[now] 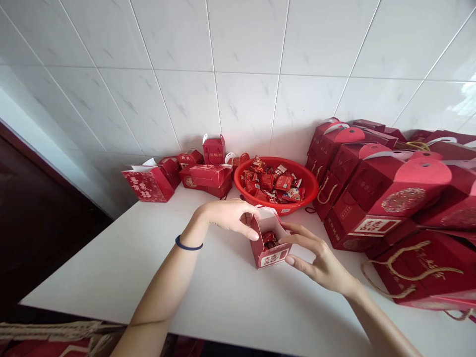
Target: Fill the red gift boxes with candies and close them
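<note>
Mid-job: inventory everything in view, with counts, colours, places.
Open cardboard box: one, red, near centre.
Round plastic basin: one, bright red, behind open box.
Small wrapped packets: many, mostly red, in basin and open box.
Smaller cardboard boxes: several, red, left of basin.
Larger cardboard boxes, some rope-handled: many, red, piled at right.
Flat table: one, white, beneath boxes.
Tiled wall: one, white-grey, background.
Dark panel: one, brown-black, left edge.
Cord strands: several, cream, bottom left.
Wristband: one, dark blue, left wrist.
Left hand: one, bare, at open box's left.
Right hand: one, bare, at open box's right.
</note>
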The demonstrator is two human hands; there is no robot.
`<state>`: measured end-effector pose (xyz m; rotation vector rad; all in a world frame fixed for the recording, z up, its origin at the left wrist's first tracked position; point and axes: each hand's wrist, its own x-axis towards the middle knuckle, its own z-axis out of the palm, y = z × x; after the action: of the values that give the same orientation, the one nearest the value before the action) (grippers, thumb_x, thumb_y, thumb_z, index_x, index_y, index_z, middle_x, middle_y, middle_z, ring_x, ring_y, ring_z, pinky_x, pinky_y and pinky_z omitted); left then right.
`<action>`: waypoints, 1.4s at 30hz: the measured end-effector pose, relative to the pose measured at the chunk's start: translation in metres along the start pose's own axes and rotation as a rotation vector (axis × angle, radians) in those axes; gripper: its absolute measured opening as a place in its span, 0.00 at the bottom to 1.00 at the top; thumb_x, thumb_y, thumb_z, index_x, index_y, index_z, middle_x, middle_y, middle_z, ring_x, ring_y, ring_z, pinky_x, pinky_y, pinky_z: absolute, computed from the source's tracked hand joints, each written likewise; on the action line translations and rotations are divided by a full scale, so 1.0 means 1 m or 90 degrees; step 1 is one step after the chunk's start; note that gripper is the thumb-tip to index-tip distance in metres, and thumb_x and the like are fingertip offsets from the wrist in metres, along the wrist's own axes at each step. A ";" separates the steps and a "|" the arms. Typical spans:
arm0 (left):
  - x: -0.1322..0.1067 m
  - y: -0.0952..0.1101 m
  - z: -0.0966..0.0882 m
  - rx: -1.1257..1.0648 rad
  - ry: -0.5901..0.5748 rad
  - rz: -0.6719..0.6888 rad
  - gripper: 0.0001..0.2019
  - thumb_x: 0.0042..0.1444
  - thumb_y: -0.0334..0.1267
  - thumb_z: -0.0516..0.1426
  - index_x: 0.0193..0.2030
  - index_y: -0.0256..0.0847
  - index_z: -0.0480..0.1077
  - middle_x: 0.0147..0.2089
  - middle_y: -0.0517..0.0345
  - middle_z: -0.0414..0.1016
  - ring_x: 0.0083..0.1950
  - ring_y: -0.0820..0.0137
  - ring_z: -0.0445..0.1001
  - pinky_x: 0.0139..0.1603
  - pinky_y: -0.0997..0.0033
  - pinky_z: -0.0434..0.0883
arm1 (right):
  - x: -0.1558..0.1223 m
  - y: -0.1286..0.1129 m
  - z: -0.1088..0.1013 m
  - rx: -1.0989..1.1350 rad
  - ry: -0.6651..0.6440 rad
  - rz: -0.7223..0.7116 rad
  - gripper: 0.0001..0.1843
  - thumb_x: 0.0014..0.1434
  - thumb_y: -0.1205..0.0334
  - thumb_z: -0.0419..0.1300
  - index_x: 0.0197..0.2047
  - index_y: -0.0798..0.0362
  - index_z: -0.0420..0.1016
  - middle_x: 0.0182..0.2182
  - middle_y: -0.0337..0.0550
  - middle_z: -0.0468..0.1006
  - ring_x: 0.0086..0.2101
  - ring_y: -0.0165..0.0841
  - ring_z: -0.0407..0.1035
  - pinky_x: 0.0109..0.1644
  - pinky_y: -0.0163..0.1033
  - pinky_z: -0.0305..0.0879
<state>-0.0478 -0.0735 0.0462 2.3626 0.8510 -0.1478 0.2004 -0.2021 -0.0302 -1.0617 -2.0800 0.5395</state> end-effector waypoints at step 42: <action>0.009 0.035 0.033 0.121 0.064 0.023 0.04 0.59 0.39 0.57 0.39 0.45 0.71 0.38 0.55 0.72 0.40 0.63 0.71 0.35 0.68 0.61 | -0.012 0.011 0.034 -0.019 0.144 0.018 0.05 0.68 0.57 0.57 0.45 0.47 0.70 0.51 0.50 0.76 0.54 0.42 0.70 0.54 0.49 0.72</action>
<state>-0.0162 -0.1088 0.0351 2.5803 0.8746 -0.0985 0.1851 -0.2066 -0.0642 -1.1169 -1.8822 0.3842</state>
